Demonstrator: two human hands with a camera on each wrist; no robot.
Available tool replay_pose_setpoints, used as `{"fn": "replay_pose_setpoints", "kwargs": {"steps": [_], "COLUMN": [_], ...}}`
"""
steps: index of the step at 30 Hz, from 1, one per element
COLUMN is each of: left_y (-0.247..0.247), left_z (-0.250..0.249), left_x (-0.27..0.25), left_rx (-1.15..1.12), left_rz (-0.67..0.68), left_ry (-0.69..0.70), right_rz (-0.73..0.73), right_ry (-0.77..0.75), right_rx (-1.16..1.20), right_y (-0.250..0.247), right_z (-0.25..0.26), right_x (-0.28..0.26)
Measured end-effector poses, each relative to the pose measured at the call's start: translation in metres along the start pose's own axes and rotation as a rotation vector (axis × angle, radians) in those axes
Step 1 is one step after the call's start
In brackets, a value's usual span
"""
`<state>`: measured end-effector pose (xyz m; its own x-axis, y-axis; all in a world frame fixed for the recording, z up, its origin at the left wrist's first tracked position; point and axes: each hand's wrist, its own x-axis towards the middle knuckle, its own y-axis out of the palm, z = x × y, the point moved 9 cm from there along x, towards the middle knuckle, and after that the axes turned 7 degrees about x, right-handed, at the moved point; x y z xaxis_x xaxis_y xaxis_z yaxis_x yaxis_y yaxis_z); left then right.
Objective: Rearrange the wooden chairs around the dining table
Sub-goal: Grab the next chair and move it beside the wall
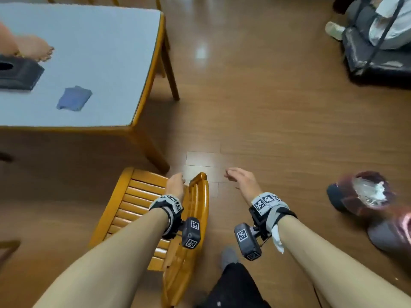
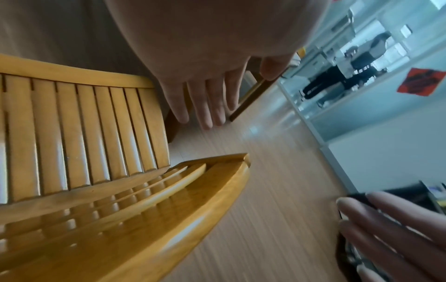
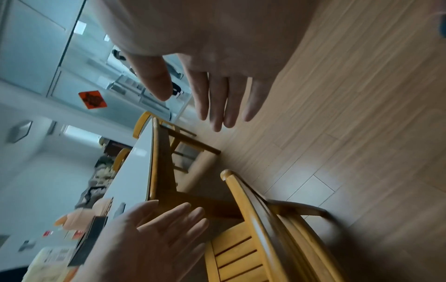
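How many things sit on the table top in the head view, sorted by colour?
Black: 1, the box
Blue: 1, the cloth
Pink: 1, an object cut off by the picture's edge
Total: 3 on the table

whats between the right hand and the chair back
Only bare wood floor. In the head view the right hand hovers open, apart from the chair back's top rail, with nothing in the gap.

A folded blue cloth and a black box lie far left of the fingers. Slippers sit on the floor to their right.
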<state>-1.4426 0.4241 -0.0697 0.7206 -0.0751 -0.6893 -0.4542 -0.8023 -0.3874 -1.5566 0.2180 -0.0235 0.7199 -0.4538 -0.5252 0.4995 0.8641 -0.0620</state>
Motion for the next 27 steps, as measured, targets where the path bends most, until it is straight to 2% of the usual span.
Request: {"fn": "replay_pose_setpoints", "kwargs": {"steps": [3,6,11,14,19,23,27], "left_y": [-0.011,-0.023,-0.046,-0.054,-0.036,0.011,0.034], "left_z": [-0.002,0.002,0.018,0.033,0.072,0.112,0.152], "left_x": [-0.012,-0.024,-0.043,-0.059,-0.120,-0.162,-0.185], "left_rx": [-0.228,-0.394,-0.628,-0.803,-0.820,-0.802,-0.758], "left_rz": [-0.101,-0.177,-0.332,-0.466,-0.732,-0.821,-0.893], "left_ry": [-0.085,-0.106,-0.127,-0.147,-0.275,-0.400,-0.467], "right_rz": [0.079,0.151,0.302,0.452,0.761,0.926,1.046], "right_ry": [-0.010,0.013,0.069,0.099,0.109,0.031,-0.094], "right_rx": [-0.052,-0.058,-0.044,-0.072,-0.224,-0.467,-0.757], "right_y": [0.001,0.011,0.058,0.095,0.132,0.132,0.129], "right_z": [0.020,0.039,0.054,0.059,0.055,0.026,-0.014], "right_x": [0.016,0.038,0.066,0.076,0.067,0.054,0.042]}}
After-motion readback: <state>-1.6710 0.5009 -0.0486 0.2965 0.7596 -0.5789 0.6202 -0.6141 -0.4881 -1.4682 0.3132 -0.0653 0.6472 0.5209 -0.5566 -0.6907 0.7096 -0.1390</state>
